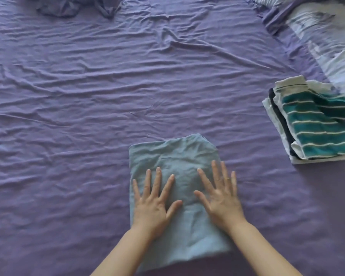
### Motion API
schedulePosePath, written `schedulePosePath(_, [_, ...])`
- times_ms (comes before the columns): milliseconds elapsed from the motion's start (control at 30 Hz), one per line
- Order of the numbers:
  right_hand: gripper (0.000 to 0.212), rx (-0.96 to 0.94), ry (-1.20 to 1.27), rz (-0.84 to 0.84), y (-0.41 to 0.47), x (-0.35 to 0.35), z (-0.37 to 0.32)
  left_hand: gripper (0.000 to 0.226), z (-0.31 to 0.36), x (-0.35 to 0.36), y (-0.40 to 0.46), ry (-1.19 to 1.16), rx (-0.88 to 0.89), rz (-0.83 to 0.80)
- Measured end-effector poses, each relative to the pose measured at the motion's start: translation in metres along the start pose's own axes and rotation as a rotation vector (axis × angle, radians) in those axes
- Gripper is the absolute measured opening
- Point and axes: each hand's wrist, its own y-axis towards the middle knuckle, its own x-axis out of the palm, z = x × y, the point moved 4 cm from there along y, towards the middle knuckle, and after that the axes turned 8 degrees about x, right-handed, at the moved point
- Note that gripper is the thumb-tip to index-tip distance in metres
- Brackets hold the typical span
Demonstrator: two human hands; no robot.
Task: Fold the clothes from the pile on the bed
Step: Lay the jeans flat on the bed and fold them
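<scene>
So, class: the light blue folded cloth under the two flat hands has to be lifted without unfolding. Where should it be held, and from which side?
Probably by its two long side edges, one hand from each side. The cloth lies flat as a tall rectangle, and the left hand and right hand already rest near those edges. Slide fingers under, thumbs on top, so the layers stay together.

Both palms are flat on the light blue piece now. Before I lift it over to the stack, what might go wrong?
1. The left hand and right hand only press the folded blue garment; lifting without a proper grip underneath may let the fold fall open.
2. The stack at the right already sits skewed, layers fanned out, so another piece could tip it.
3. The purple sheet is wrinkled; sliding may drag it.
</scene>
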Motion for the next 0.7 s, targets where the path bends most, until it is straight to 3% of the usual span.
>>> schedulePosePath(133, [0.066, -0.054, -0.112, -0.074, 0.011, 0.030, 0.000, 0.070, -0.005, 0.020, 0.005, -0.013, -0.001, -0.005])
schedulePosePath(367, [0.068, -0.014, -0.011, -0.157, 0.012, 0.034, 0.009, 0.072, -0.008, 0.020, 0.005, -0.005, -0.051, -0.048])
schedulePosePath(433, [0.076, 0.080, 0.121, -0.141, 0.005, 0.024, 0.013, 0.077, -0.013, 0.016, -0.001, -0.061, -0.194, -0.075])
schedulePosePath(533, [0.090, 0.303, 0.289, -0.169, -0.016, 0.013, 0.018, 0.088, -0.018, 0.008, -0.019, -0.336, -0.507, -0.091])
schedulePosePath(700, [0.093, 0.435, 0.508, -0.215, -0.026, 0.010, 0.021, 0.083, -0.011, -0.005, -0.039, -0.528, -0.600, -0.079])
